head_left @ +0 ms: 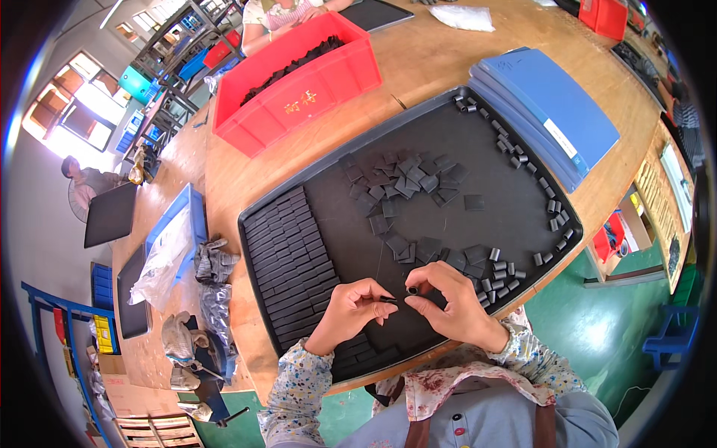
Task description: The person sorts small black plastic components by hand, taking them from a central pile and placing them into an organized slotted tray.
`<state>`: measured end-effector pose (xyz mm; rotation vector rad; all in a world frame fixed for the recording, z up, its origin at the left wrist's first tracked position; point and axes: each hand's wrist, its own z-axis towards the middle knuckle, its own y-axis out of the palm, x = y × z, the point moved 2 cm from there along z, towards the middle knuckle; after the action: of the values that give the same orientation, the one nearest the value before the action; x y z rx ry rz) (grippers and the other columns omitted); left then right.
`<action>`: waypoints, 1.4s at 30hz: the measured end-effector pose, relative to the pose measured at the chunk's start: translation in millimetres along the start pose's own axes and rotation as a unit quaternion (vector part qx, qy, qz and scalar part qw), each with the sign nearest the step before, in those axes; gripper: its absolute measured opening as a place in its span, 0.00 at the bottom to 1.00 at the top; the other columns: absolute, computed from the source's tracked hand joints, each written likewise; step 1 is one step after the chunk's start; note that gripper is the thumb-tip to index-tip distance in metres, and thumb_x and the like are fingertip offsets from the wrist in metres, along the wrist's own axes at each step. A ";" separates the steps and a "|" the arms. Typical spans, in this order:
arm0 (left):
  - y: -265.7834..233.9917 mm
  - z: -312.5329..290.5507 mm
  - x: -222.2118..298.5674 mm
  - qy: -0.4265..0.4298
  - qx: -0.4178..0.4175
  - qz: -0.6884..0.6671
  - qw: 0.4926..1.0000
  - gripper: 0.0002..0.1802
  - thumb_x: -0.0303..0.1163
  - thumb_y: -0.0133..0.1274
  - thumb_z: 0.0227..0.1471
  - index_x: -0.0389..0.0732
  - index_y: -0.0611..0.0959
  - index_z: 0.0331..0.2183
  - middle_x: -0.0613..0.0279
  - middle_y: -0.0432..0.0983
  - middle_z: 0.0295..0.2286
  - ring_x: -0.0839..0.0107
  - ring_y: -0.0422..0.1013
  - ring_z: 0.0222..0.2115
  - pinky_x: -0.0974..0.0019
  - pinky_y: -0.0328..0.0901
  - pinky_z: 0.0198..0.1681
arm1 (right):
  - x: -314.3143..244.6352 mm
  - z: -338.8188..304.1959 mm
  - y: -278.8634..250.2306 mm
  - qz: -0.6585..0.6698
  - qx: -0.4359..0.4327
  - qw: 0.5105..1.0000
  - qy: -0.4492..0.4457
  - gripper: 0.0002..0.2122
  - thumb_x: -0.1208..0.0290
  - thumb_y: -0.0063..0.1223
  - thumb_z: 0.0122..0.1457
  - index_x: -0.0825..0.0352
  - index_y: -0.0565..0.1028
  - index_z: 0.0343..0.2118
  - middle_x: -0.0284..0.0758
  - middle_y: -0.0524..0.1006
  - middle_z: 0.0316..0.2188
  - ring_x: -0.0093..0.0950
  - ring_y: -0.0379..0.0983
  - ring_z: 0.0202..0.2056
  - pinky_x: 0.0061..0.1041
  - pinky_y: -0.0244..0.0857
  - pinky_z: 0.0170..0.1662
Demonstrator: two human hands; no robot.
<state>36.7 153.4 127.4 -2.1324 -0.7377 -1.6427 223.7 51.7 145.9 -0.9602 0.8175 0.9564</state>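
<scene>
Over the near part of a black tray (441,75), my two hands face each other, fingertips a little apart. My left hand (349,312) pinches a small thin black piece (388,299), probably one of the flat kind. Between the fingertips of my right hand (454,305) is a small black tube (412,290), its open end showing. Flat black squares (418,175) lie loose in the tray's middle. Black strips (291,254) stand packed in rows along its left side. Several short black tubes (497,272) are scattered near my right hand and along the right edge.
Beyond the tray stands a red bin (299,97) heaped with dark pieces. Blue folders (553,104) are stacked at the tray's far right. Gloves (215,260) and a blue crate (196,216) with plastic bags lie to the left. Another person sits across the table.
</scene>
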 end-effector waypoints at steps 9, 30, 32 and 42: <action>10.8 -2.1 5.2 0.054 -0.033 0.039 0.997 0.09 0.23 0.62 0.52 0.29 0.81 0.36 0.63 0.78 0.28 0.79 0.74 0.26 0.75 0.70 0.30 | 16.5 -6.1 13.5 0.332 -0.032 0.930 0.155 0.08 0.83 0.60 0.53 0.70 0.75 0.36 0.34 0.77 0.33 0.26 0.76 0.33 0.25 0.69 0.38; -14.2 6.3 9.1 0.106 0.053 0.123 0.985 0.11 0.30 0.54 0.61 0.32 0.83 0.40 0.61 0.81 0.32 0.77 0.76 0.33 0.74 0.71 0.38 | -0.2 -31.0 51.5 -0.091 -0.148 0.985 0.012 0.05 0.74 0.62 0.52 0.65 0.79 0.32 0.35 0.75 0.27 0.34 0.75 0.28 0.31 0.71 0.32; -13.3 7.0 7.6 0.102 0.050 0.128 0.985 0.10 0.29 0.53 0.61 0.32 0.83 0.40 0.61 0.81 0.31 0.77 0.76 0.33 0.74 0.71 0.37 | -0.9 -31.9 51.8 -0.102 -0.156 0.982 -0.021 0.05 0.70 0.62 0.53 0.63 0.79 0.30 0.35 0.73 0.26 0.36 0.74 0.29 0.35 0.71 0.32; -9.1 7.5 7.5 0.090 0.055 0.131 0.986 0.09 0.29 0.54 0.61 0.33 0.84 0.38 0.62 0.81 0.29 0.78 0.76 0.31 0.74 0.71 0.37 | 6.3 -14.1 16.7 -0.191 -0.068 0.978 -0.042 0.09 0.73 0.63 0.48 0.62 0.76 0.33 0.33 0.73 0.28 0.37 0.71 0.33 0.34 0.69 0.38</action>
<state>38.6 166.4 132.2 -1.8834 -0.4587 -1.5884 208.6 44.8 130.4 -1.1388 0.4762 0.7172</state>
